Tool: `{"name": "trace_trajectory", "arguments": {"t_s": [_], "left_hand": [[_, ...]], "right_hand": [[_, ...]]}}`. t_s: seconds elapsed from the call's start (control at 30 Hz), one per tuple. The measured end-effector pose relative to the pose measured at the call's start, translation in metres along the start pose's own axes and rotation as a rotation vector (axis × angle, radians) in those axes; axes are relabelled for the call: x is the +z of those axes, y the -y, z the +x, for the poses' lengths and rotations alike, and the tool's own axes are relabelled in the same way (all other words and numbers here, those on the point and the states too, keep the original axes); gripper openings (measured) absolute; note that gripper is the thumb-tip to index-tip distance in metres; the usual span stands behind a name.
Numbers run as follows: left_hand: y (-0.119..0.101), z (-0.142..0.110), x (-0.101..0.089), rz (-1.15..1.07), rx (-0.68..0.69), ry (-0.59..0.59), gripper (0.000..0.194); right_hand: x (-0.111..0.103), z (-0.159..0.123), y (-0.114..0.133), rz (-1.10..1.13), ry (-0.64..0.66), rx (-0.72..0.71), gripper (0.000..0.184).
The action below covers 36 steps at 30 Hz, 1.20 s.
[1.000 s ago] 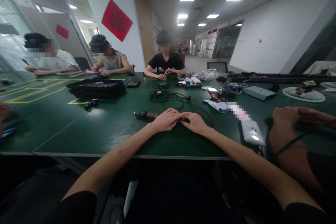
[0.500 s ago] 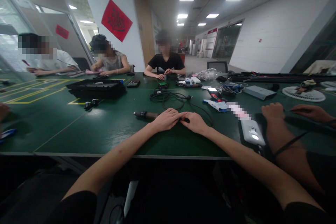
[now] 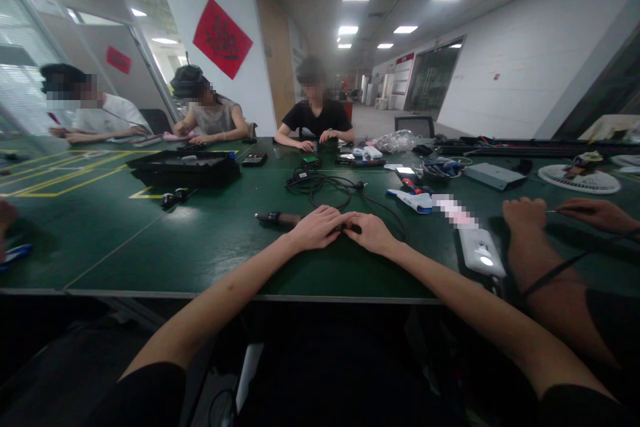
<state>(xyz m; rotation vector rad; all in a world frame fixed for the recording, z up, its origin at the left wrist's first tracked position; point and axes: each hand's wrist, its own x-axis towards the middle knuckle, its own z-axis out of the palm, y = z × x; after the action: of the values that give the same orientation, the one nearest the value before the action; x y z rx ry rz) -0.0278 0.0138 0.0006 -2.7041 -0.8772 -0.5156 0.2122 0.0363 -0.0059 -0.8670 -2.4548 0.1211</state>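
A long dark hand tool (image 3: 277, 217) with a narrow tip and a brownish barrel lies across the front of the green table, its tip to the left. My left hand (image 3: 317, 227) is closed over the barrel, fingers together. My right hand (image 3: 369, 232) meets it at the fingertips and pinches the tool's dark rear end (image 3: 354, 228). A small greenish-brown part shows between the two hands, too small to name. Just behind my hands lies a coiled black cable (image 3: 325, 187) with a plug (image 3: 361, 185).
A black tray (image 3: 185, 170) stands at the back left. To the right are a blue-and-white packet (image 3: 413, 201), a white device (image 3: 480, 252) with a lit spot and a grey box (image 3: 495, 176). A co-worker's hands (image 3: 525, 213) work at the right edge. Several people sit across the table.
My hands stay in nearly the same place; a bit more of the greenish-brown part shows between them. The co-worker's hands on the right have shifted slightly rightward.
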Motion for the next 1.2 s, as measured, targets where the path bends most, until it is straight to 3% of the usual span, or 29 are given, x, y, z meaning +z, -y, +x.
{"name": "trace_trajectory", "arguments": {"t_s": [1.2], "left_hand": [[0.0016, -0.0004, 0.0033, -0.028, -0.020, -0.030, 0.066]], "right_hand": [[-0.0006, 0.0001, -0.0002, 0.009, -0.005, -0.031, 0.005]]}}
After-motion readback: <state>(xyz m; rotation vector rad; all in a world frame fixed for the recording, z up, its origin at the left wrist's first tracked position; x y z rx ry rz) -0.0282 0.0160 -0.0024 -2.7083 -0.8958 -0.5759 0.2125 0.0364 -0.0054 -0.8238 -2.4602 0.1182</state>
